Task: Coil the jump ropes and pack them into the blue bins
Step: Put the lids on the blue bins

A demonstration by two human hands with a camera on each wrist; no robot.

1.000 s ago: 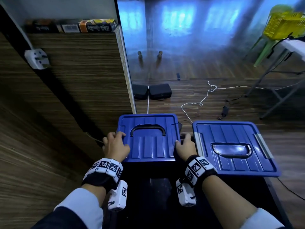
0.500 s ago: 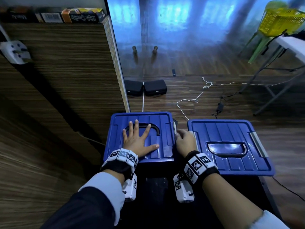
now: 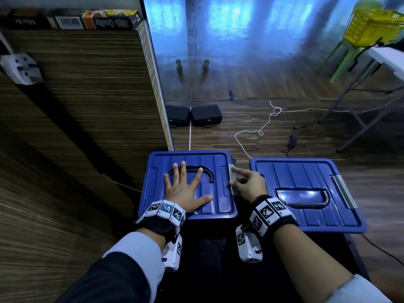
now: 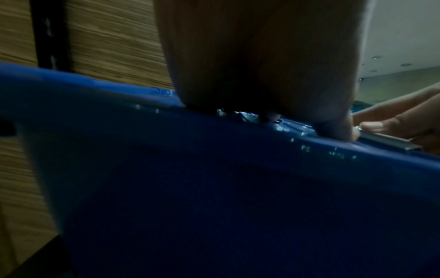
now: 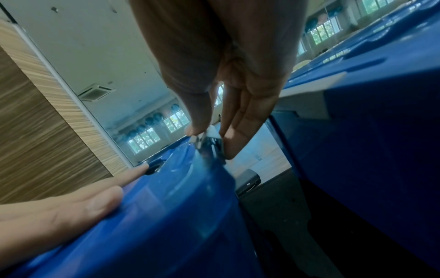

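Now, by parts:
Left hand (image 3: 185, 192): lies flat on the lid of the left bin (image 3: 220, 206), fingers (image 3: 183, 169) straight and spread apart, their tips across the dark handle (image 3: 207, 171) set into the lid; the thumb points toward the right hand.
Right hand (image 3: 249, 184): at the right edge of the same lid, thumb and fingers (image 5: 234, 129) closed on the grey latch (image 3: 232, 178); in the right wrist view the latch (image 5: 209, 141) sits pinched between thumb tip and fingertips.
Left bin: lid on, under both hands; in the left wrist view its blue wall (image 4: 214, 188) fills the lower frame.
Right bin (image 3: 306, 171): just right of the right hand, lid on, a grey latch strip (image 3: 344, 191) along its far-right edge, not touched by either hand.
Ropes: none can be seen with both lids on; whether they are inside cannot be told.
Desk (image 3: 209, 270): dark, under the wrists, carrying both bins.
Beyond the fingers: two black cases (image 3: 193, 115) and a white cord (image 3: 258, 132) on the wooden floor.
Left of the left hand: a wood-grain panel (image 3: 87, 106).
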